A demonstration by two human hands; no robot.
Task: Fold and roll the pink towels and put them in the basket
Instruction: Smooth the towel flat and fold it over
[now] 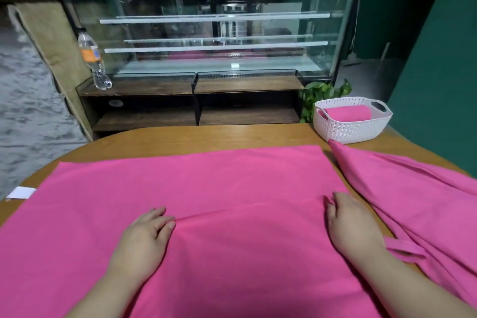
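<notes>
A large pink towel [180, 188] lies spread flat over the wooden table [206, 137]. My left hand [147, 232] rests on it with its fingertips at a raised fold ridge that runs toward my right hand [348, 222]. My right hand pinches the cloth at the ridge's right end. A second pink towel [413, 188] lies crumpled to the right, partly hanging off the table's edge. A white woven basket [353, 131] stands at the table's far right with one rolled pink towel [347, 113] inside it.
A glass display case [211, 33] on a dark wooden shelf unit stands behind the table. A plastic water bottle [93, 62] stands on its ledge at the left. A green plant [322, 93] sits behind the basket. A small white paper [20, 192] lies at the table's left edge.
</notes>
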